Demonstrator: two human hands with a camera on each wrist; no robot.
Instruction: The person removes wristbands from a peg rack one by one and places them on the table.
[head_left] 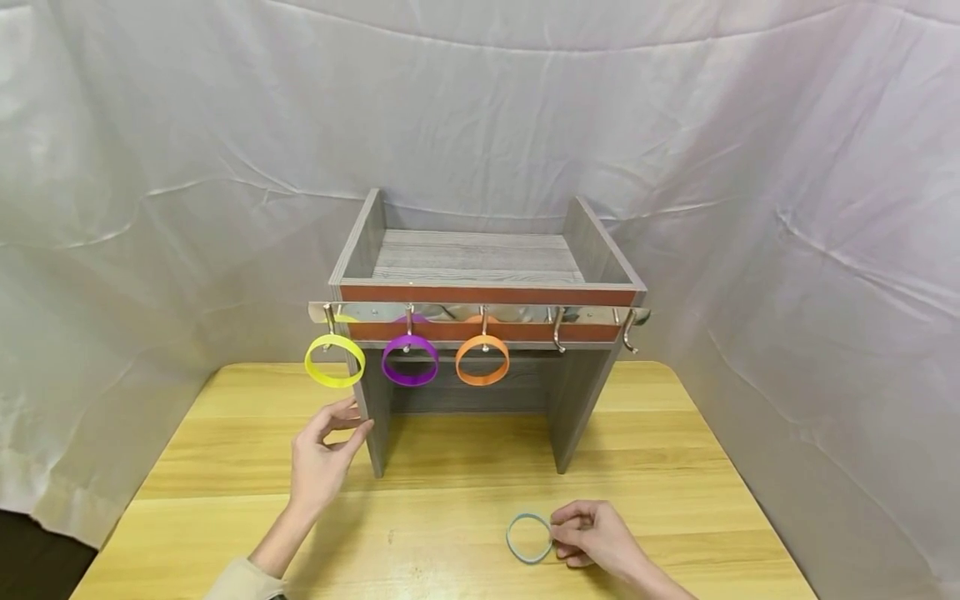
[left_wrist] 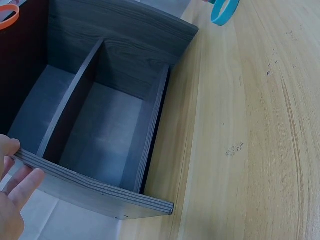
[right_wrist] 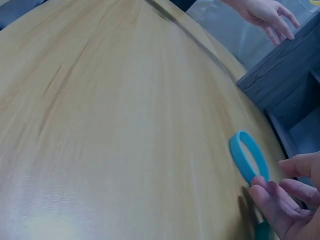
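Observation:
My left hand holds the front edge of the grey shelf's left side panel, thumb on one side and fingers on the other. Near the front of the table, my right hand pinches a light-blue ring by its right side. The ring looks turquoise in the right wrist view, where the fingers cover part of it. A yellow ring, a purple ring and an orange ring hang from the three left hooks of a metal rail along the shelf's front.
Two bare hooks, a middle-right hook and an end hook, stick out at the rail's right. The grey shelf stands at the back of a wooden table. Pale cloth hangs behind and at both sides.

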